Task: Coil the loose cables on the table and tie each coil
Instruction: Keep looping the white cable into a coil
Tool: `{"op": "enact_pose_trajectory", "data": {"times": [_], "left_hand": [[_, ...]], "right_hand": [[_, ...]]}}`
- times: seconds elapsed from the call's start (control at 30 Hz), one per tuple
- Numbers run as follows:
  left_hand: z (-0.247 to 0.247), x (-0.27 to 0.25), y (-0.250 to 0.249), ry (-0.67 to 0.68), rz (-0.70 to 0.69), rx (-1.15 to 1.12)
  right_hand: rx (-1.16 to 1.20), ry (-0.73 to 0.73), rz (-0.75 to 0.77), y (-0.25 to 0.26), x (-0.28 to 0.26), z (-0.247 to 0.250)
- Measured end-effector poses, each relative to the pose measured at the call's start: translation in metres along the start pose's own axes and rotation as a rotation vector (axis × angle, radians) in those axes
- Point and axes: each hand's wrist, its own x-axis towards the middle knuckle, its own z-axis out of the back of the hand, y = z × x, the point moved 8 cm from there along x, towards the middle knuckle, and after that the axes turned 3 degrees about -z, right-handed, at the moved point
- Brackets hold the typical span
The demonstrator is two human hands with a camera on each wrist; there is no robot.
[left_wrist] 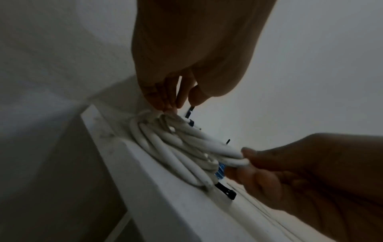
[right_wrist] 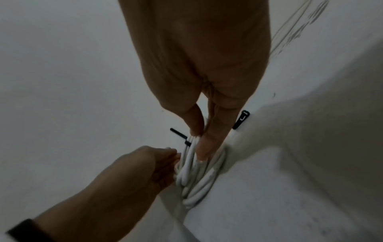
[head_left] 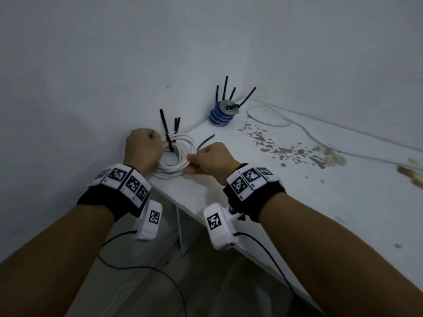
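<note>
Blue coil (head_left: 220, 114) tied; both my hands, left hand (head_left: 143, 148) and right hand (head_left: 211, 160), pinch the white coil (head_left: 177, 167), its black ties (head_left: 168, 136) partly on; one loose cable (head_left: 320, 138) remains.

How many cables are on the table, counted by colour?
White: 2, the white coiled cable pinched by the right hand, and the loose white cable.
Blue: 1, the blue coiled cable by the wall.
Total: 3.
</note>
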Motion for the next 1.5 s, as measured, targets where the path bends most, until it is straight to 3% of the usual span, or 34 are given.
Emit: {"op": "enact_pose_trajectory", "data": {"times": [0.1,0.23,0.33,0.43,0.6,0.73,0.97,1.23,1.4,1.5], "left_hand": [[0.002,0.001,0.003,0.047,-0.046,0.044],[0.002,0.004,-0.007,0.0,-0.061,0.104],[-0.003,-0.001,-0.033,-0.04,-0.169,0.226],[-0.023,-0.01,-0.068,0.012,-0.288,0.2],[-0.083,-0.026,-0.13,0.171,-0.388,0.097],[-0.147,-0.024,-0.152,0.385,-0.344,0.144],[-0.235,-0.018,-0.185,0.615,-0.32,0.205],[-0.297,0.012,-0.189,0.691,-0.291,0.304],[-0.308,0.018,-0.184,0.705,-0.299,0.343],[-0.304,0.017,-0.191,0.629,-0.35,0.312]], "right_hand": [[-0.052,-0.009,-0.057,-0.01,0.016,-0.011],[-0.065,-0.026,-0.09,-0.012,0.019,-0.01],[-0.033,0.016,-0.122,-0.008,0.01,-0.003],[-0.115,-0.063,-0.088,-0.002,0.001,0.035],[-0.397,-0.27,-0.042,-0.001,-0.006,0.143],[-0.582,-0.396,-0.091,-0.014,-0.007,0.224],[-0.925,-0.529,-0.172,-0.019,0.028,0.305],[-1.144,-0.434,-0.197,-0.039,0.104,0.351],[-1.043,-0.46,-0.119,-0.032,0.095,0.352],[-1.0,-0.492,0.038,-0.016,0.068,0.344]]}}
